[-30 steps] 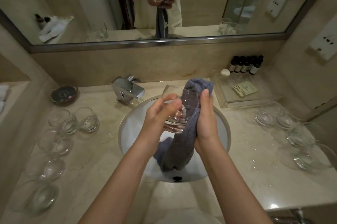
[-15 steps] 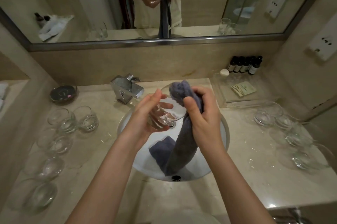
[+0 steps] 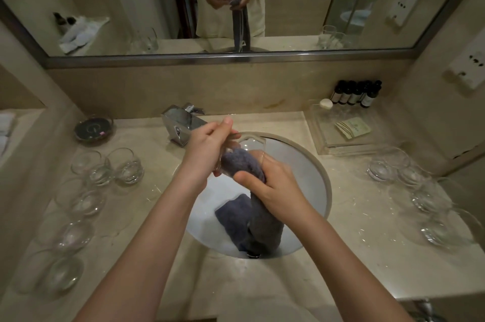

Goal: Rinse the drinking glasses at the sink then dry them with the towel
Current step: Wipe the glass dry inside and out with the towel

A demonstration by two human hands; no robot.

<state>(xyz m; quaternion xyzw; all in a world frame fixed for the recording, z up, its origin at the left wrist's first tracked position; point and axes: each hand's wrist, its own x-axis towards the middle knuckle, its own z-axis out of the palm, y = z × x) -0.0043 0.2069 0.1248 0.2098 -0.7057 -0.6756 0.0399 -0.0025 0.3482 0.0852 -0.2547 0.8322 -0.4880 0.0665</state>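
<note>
My left hand [image 3: 207, 153] grips the thin, slippery clear drinking glass [image 3: 242, 149] by its wall while my right hand [image 3: 273, 185] clenches the soft grey towel [image 3: 262, 224] stuffed inside it, so I judge gentle pressure safest.

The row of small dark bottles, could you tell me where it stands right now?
In the head view, the dark bottles stand at the counter's back right against the wall, just behind the clear tray.

Both forearms bare in my view, no sleeves, no watch or rings on the left hand [image 3: 207, 149] or right hand [image 3: 273, 188]. Mirror [image 3: 367, 56], upper centre of the frame: short-sleeved cream T-shirt [image 3: 258, 6], black round graphic on the chest, one line of small black reversed lettering under it.
</note>
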